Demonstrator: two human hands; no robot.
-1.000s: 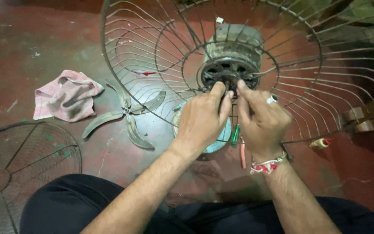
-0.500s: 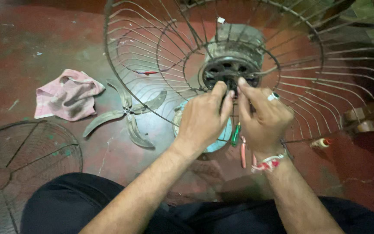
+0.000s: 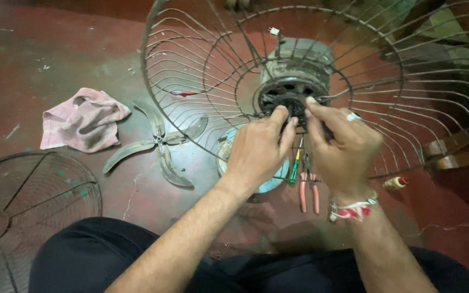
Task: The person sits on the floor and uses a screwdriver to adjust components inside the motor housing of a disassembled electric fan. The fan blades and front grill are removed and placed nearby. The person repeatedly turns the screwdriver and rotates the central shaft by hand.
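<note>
**Hands at the hub of a stripped fan**

Knees in dark trousers (image 3: 99,255) fill the near edge; the person sits on the red floor (image 3: 39,59). Both forearms reach forward and meet. Left hand (image 3: 259,149) and right hand (image 3: 343,146) are close together, fingertips pinched at the centre of the fan motor (image 3: 294,81); what they pinch is too small to tell. A ring sits on a right finger, a red-and-white thread band (image 3: 354,209) on that wrist.

The motor sits upright inside the rear wire guard (image 3: 191,70), whose ribs spread out around the hands on both sides.

Under the hands, on the floor: a pale blue round base (image 3: 270,184), a green-handled screwdriver (image 3: 294,171), pliers with orange grips (image 3: 309,190).

Left, near: the front wire guard (image 3: 28,201) lying flat. Farther left: a three-blade metal propeller (image 3: 158,144), then a crumpled pink rag (image 3: 82,119) just beyond it.
</note>
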